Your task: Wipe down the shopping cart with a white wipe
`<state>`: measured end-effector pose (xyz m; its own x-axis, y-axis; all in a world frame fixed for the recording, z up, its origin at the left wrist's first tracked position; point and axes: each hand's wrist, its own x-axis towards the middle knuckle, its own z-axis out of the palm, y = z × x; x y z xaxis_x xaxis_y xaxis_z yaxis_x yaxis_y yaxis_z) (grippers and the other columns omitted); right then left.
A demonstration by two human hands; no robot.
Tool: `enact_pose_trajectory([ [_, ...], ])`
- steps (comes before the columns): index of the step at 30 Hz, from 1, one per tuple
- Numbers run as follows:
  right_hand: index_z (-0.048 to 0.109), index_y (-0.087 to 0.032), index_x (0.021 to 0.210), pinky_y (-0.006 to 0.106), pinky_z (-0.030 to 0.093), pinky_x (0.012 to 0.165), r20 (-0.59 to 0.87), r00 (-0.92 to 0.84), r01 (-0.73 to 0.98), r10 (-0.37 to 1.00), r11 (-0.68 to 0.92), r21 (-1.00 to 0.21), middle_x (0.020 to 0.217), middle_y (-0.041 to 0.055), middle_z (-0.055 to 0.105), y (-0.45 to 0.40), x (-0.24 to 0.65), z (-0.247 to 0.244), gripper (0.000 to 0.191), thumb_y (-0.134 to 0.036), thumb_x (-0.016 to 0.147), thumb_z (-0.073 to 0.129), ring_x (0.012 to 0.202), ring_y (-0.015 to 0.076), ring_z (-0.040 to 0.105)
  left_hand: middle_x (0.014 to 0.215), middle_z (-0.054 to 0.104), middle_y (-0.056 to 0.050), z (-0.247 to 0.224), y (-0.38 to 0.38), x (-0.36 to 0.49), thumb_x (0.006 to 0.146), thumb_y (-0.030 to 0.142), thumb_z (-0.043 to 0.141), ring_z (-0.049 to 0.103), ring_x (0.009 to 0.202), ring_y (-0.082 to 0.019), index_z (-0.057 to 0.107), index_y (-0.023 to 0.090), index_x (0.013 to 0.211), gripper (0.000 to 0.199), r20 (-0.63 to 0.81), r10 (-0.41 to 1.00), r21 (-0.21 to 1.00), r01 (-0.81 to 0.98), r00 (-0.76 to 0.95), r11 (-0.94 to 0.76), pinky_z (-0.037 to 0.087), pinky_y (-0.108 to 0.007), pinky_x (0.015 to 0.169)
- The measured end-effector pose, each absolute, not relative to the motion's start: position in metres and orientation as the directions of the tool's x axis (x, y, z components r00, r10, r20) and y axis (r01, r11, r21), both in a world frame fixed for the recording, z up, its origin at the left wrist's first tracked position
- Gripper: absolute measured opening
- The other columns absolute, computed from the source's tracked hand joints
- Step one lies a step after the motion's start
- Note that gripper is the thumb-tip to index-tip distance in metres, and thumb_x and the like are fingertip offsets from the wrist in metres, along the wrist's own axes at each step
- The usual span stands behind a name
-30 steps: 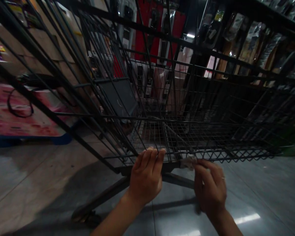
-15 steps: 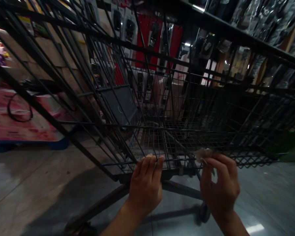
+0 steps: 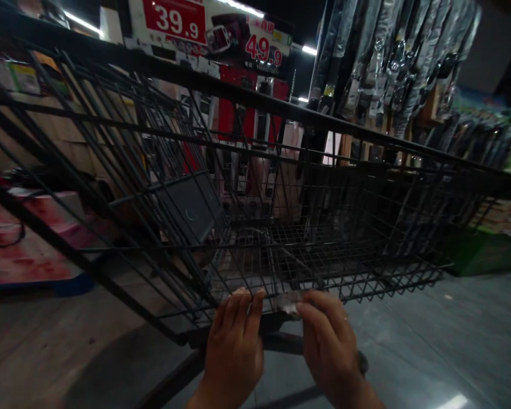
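A dark wire shopping cart (image 3: 255, 97) fills most of the view, seen from its side. My left hand (image 3: 235, 341) is at the lower edge of its basket, fingers hooked over the bottom rail. To the right of it, my right hand (image 3: 330, 343) pinches a crumpled, pale wipe or tissue (image 3: 288, 304) between thumb and fingers. That wipe lies against the same lower rail, blurred by motion. A grey plastic panel (image 3: 191, 205) hangs inside the basket at the left end.
Pink-and-white packs (image 3: 29, 255) stand on a blue pallet (image 3: 74, 285) at left. Behind the cart are hanging packaged goods (image 3: 378, 62) and price signs (image 3: 174, 23). A green bin (image 3: 485, 253) sits at right, on a grey floor (image 3: 426, 335).
My right hand has moved left along the lower rail with the wipe, closer to my left hand. My left hand keeps its hold. The view has tilted up, bringing the price signs in.
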<state>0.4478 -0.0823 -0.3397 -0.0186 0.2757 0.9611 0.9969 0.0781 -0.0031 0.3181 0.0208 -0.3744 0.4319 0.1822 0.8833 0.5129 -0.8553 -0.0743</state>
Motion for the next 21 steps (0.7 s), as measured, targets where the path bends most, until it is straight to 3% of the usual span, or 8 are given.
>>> enact_pose_trajectory([
  [4,0.057,-0.020,0.108,0.030,0.053,0.076,0.996,-0.022,1.000,0.087,0.012,0.021,0.097,0.0052,0.058,-0.084,0.459,-0.295,0.031,-0.001,0.084,0.053,0.092,0.0157,0.059,0.108,0.059,-0.012,-0.374,0.021,0.316,0.078,0.004,0.042,0.052,0.109,-0.026,0.038,0.011,0.139,0.062,0.887,0.129,-0.124,0.499,0.443,-0.858,0.042,-0.041,0.096],
  [8,0.053,-0.018,0.127,0.030,0.051,0.079,0.996,-0.068,0.995,0.060,-0.074,0.073,0.101,0.0078,0.056,-0.077,0.469,-0.270,0.046,0.000,0.085,0.050,0.095,0.0166,0.057,0.130,0.046,-0.020,-0.376,0.009,0.311,0.077,0.001,0.045,0.042,0.126,-0.035,0.025,0.012,0.147,0.073,0.876,0.159,-0.093,0.483,0.455,-0.870,0.043,-0.047,0.098],
  [10,0.053,-0.020,0.128,0.031,0.051,0.079,0.992,-0.075,0.992,0.101,-0.094,0.085,0.101,0.0076,0.055,-0.076,0.475,-0.273,0.047,0.000,0.085,0.049,0.094,0.0166,0.056,0.132,0.042,-0.018,-0.378,0.001,0.308,0.078,0.003,0.049,0.038,0.129,-0.035,0.031,0.020,0.146,0.072,0.892,0.200,-0.022,0.481,0.405,-0.876,0.041,-0.048,0.101],
  [13,0.056,-0.019,0.121,0.031,0.051,0.078,0.989,-0.056,0.991,0.136,-0.116,0.072,0.100,0.0070,0.053,-0.081,0.484,-0.286,0.042,0.001,0.085,0.051,0.093,0.0167,0.055,0.120,0.045,-0.010,-0.374,-0.007,0.304,0.077,0.004,0.058,0.044,0.121,-0.027,0.045,0.030,0.137,0.066,0.939,0.190,0.040,0.454,0.288,-0.890,0.039,-0.044,0.105],
  [17,0.058,-0.017,0.113,0.031,0.051,0.077,0.990,-0.036,0.988,0.139,-0.147,0.056,0.100,0.0071,0.054,-0.096,0.487,-0.282,0.034,0.001,0.085,0.050,0.093,0.0166,0.055,0.117,0.045,-0.010,-0.343,-0.007,0.303,0.077,0.008,0.062,0.045,0.117,-0.024,0.058,0.023,0.119,0.045,0.960,0.129,0.021,0.395,0.249,-0.919,0.039,-0.037,0.104],
  [21,0.059,-0.019,0.110,0.031,0.049,0.078,0.997,-0.069,0.980,-0.018,-0.188,0.064,0.098,0.0058,0.054,-0.105,0.473,-0.228,0.032,-0.001,0.085,0.052,0.089,0.0154,0.055,0.118,0.043,-0.011,-0.286,-0.005,0.320,0.078,0.007,0.060,0.040,0.122,-0.025,0.058,0.018,0.116,0.040,0.971,0.006,-0.085,0.373,0.237,-0.924,0.035,-0.038,0.108],
])
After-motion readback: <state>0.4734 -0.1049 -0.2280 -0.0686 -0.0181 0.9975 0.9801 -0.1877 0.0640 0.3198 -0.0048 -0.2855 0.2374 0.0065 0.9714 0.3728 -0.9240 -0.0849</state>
